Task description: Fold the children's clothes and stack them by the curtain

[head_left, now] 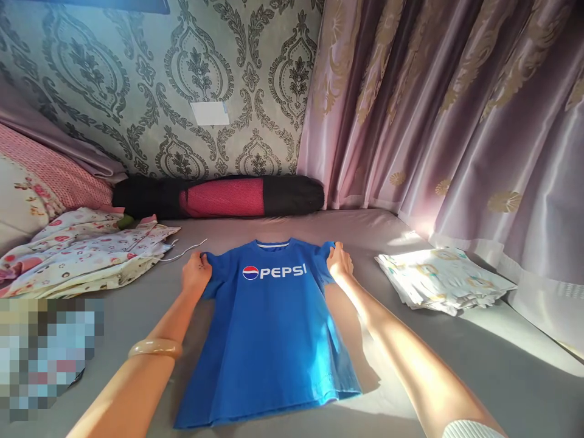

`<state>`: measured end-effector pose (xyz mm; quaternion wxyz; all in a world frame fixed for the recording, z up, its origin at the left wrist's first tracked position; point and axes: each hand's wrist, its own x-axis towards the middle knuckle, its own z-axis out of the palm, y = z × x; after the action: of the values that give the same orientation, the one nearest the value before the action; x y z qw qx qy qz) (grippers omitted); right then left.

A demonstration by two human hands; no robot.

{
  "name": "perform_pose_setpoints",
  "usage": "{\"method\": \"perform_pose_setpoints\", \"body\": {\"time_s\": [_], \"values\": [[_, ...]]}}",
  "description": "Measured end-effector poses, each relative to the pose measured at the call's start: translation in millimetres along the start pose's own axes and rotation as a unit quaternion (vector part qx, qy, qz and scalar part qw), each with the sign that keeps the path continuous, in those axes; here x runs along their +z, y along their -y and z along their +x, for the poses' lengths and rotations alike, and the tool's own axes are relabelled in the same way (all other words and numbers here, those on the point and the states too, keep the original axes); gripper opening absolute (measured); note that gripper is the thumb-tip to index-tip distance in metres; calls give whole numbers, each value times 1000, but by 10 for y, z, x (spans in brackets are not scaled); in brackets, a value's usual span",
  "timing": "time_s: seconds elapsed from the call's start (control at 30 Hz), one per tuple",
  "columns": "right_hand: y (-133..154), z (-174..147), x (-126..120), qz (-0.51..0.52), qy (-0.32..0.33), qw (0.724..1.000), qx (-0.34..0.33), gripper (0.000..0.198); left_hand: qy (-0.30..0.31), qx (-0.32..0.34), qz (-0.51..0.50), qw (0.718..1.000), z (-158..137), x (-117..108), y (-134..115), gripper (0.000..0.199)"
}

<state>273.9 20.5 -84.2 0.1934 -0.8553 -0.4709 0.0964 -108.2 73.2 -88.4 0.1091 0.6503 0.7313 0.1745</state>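
Observation:
A blue T-shirt [269, 334] with a white PEPSI print lies front up and spread out on a grey bed sheet [392, 389], its neck away from me and its hem towards me. My left hand [197, 272] is closed on the sleeve at the left, and a bangle sits on that forearm. On the other side my right hand [340, 261] grips the right sleeve. Both sleeves are held out sideways, and the fingertips are partly hidden by the hands.
Patterned clothes [91, 249] with a white cord lie at the left, above a pixelated patch. A folded white printed cloth stack [442, 277] rests at the right. Along the wall lies a long black and red bag [223, 196], beside purple curtains [410, 109].

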Motion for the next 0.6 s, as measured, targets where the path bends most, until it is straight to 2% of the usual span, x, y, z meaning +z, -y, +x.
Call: {"method": "perform_pose_setpoints", "body": {"time_s": [0.1, 0.2, 0.3, 0.37, 0.47, 0.6], "values": [[-60, 25, 6, -76, -7, 994, -75, 38, -36, -16, 49, 998, -71, -8, -3, 46], [-155, 118, -27, -128, 0, 984, -120, 38, -33, 36, 124, 991, -68, -38, 63, 45], [-213, 183, -55, -136, 3, 982, -133, 38, -13, 73, 166, 983, 2, -51, 138, 44], [-220, 194, -57, -133, 1, 983, -124, 38, -1, 70, 164, 984, 52, -44, 161, 45], [-213, 201, -49, -122, -7, 989, -78, 36, -3, 31, 151, 988, 104, -31, 162, 49], [-270, 260, -71, -62, -6, 997, -37, 41, -31, -28, 57, 997, 134, -48, 200, 49]]}}
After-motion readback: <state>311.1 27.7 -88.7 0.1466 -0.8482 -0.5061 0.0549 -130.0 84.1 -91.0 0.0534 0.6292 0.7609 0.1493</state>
